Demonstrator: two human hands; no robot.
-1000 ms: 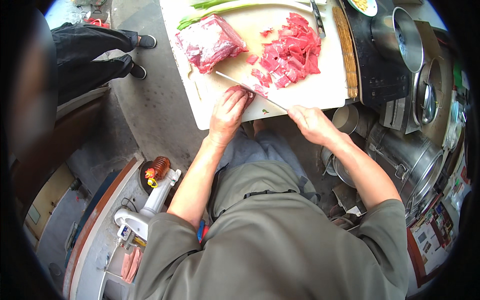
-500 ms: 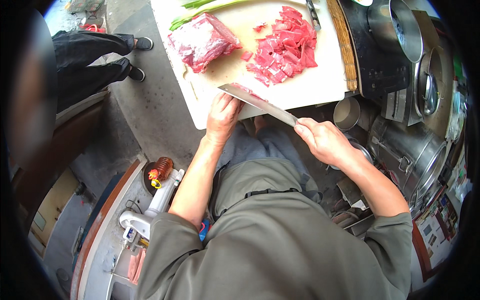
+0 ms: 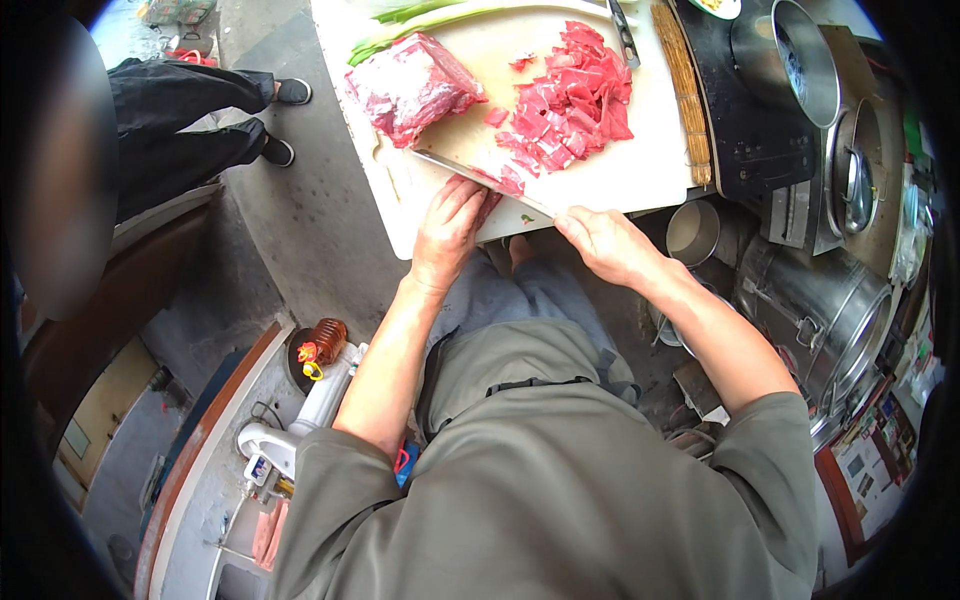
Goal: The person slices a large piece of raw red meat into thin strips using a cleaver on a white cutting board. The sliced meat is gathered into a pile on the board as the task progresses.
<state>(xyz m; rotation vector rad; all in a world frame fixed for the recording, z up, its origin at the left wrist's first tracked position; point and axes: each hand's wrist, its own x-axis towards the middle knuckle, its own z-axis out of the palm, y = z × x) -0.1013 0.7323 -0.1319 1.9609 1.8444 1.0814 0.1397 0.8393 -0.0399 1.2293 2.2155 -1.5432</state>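
My right hand (image 3: 605,240) is closed around the handle of a broad-bladed knife (image 3: 532,204). Its blade slants across the near part of a white cutting board (image 3: 640,185), the tip pointing up and left. Just under the blade, my left hand (image 3: 447,228) presses its bent fingers on a small piece of red meat (image 3: 489,208), mostly hidden by the fingers. A large chunk of raw meat (image 3: 415,90) lies beyond the blade tip. To its right is a heap of thin red meat slices (image 3: 575,100).
Green onions (image 3: 460,14) and a black-handled tool (image 3: 625,38) lie along the board's far side. A metal pot (image 3: 812,62) stands at the right, with a large steel drum (image 3: 805,305) below. A person in dark trousers (image 3: 180,105) stands at the left.
My right hand has shifted left and slightly up, bringing the knife blade further across the meat and left hand. My left hand stays nearly in place.
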